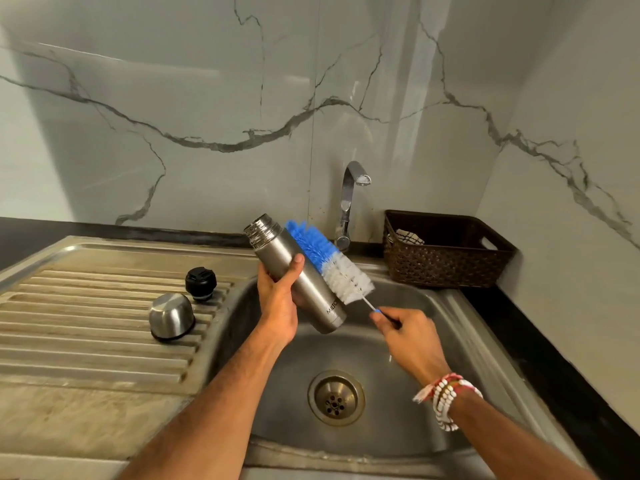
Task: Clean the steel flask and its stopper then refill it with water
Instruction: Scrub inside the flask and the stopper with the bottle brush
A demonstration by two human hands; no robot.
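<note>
My left hand (278, 299) grips the steel flask (304, 282) around its middle and holds it tilted over the sink, open mouth up and to the left. My right hand (405, 330) pinches the thin handle of a bottle brush (329, 261). Its blue and white bristles lie against the flask's right side, outside the body. The black stopper (201, 284) stands on the ribbed drainboard (86, 323), and the steel cup lid (171, 317) sits upside down in front of it.
The steel sink basin (433, 427) has a round drain (336, 398) at its middle. The tap (351, 202) rises behind the flask at the marble wall. A brown woven basket (446, 268) holding a cloth stands at the back right on the black counter.
</note>
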